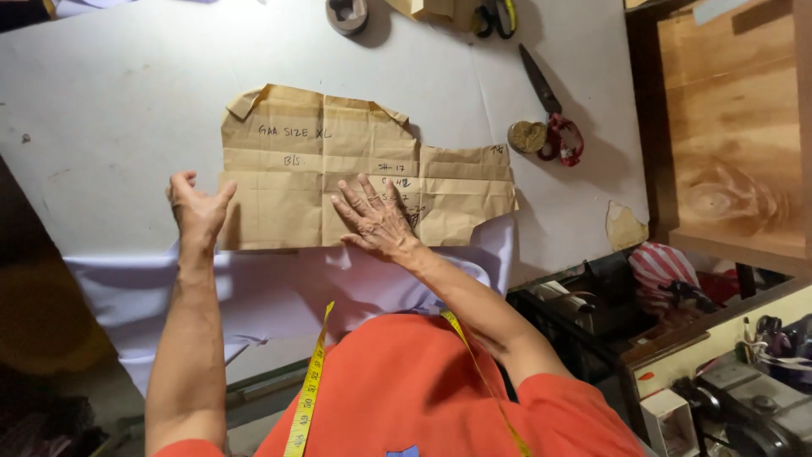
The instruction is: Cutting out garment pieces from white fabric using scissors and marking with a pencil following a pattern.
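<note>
A creased brown paper pattern (288, 169) with handwriting lies flat on white cloth (279, 283) spread over the white table (110, 110). My right hand (375, 218) rests palm down on the pattern's lower middle, fingers spread. At the pattern's left edge is my left hand (196, 209), fingers apart, its thumb touching the paper's border. Neither hand grips anything. A yellow measuring tape (309, 385) hangs around my neck over an orange shirt.
Red-handled scissors (554, 118) and a small round brownish object (528, 136) lie at the right of the table. A grey tool (347, 14) sits at the far edge. A wooden cabinet (732, 127) stands to the right, with cluttered shelves (677, 288) below.
</note>
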